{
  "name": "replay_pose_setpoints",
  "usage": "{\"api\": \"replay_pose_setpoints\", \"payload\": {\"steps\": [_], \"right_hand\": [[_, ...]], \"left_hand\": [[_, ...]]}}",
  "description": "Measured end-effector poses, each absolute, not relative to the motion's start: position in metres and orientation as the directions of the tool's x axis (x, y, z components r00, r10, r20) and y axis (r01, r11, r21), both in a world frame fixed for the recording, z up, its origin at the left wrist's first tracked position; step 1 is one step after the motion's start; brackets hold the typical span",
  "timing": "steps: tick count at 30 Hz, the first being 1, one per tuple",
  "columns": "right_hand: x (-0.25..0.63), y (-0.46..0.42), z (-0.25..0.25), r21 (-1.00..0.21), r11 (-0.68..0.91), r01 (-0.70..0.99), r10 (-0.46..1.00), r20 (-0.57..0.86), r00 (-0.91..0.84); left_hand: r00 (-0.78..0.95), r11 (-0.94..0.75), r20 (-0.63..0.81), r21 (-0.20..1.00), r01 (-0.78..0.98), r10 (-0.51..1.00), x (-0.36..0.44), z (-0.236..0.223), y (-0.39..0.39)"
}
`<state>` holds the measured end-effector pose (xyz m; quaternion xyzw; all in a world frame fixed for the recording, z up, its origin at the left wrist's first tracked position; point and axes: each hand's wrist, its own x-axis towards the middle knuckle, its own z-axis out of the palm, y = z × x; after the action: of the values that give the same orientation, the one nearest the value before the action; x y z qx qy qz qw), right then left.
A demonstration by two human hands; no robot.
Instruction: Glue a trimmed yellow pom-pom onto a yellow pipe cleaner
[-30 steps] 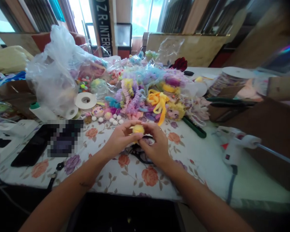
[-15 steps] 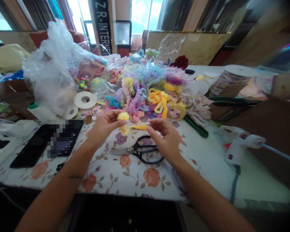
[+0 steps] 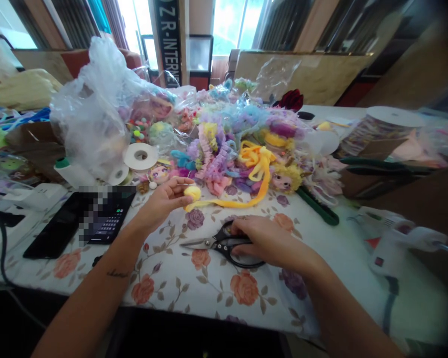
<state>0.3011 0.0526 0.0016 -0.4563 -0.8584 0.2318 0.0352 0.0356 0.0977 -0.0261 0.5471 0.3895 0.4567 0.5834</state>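
My left hand [image 3: 163, 200] pinches a small yellow fuzzy ball [image 3: 192, 192] wound from a yellow chenille stem. The stem's free length [image 3: 242, 201] trails right across the flowered tablecloth [image 3: 194, 278] and up into the pile. Flat on the cloth lie black-handled scissors [image 3: 214, 242], blades pointing left. My right hand [image 3: 266, 240] rests on their handles, fingers closing round the loops.
A heap of coloured chenille craft pieces and doll heads [image 3: 231, 144] fills the table's far middle. A clear plastic bag [image 3: 89, 114] and tape rolls [image 3: 140, 156] sit left, a phone [image 3: 85, 219] beside them. A white glue gun [image 3: 399, 241] lies right, green pliers [image 3: 317, 209] nearby.
My right hand has let go of the yellow stem and dropped onto the scissors. My left hand keeps the yellow ball, now with the stem stretched out to the right.
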Motion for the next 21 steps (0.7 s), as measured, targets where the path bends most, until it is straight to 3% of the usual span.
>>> {"api": "replay_pose_setpoints", "payload": {"steps": [3, 6, 10, 13, 21], "right_hand": [[0.311, 0.052, 0.015, -0.559, 0.333, 0.759, 0.775, -0.297, -0.558], [0.320, 0.052, 0.019, -0.761, 0.106, 0.640, 0.714, -0.390, -0.582], [0.320, 0.047, 0.008, -0.934, -0.035, 0.356, 0.726, -0.269, -0.633], [0.316, 0.035, -0.004, -0.969, -0.079, 0.235, 0.706, -0.221, -0.673], [0.312, 0.019, -0.013, -0.972, -0.168, 0.164, 0.693, -0.235, -0.681]], "left_hand": [[0.278, 0.042, 0.002, 0.988, -0.151, 0.961, 0.039, -0.025, 0.093], [0.269, 0.086, -0.034, 0.980, -0.182, 0.962, 0.041, -0.026, 0.090], [0.270, 0.121, -0.064, 0.973, -0.198, 0.961, 0.041, -0.027, 0.089], [0.287, 0.125, -0.054, 0.963, -0.238, 0.957, 0.042, -0.026, 0.088], [0.298, 0.124, -0.050, 0.964, -0.237, 0.953, 0.047, -0.021, 0.082]]}}
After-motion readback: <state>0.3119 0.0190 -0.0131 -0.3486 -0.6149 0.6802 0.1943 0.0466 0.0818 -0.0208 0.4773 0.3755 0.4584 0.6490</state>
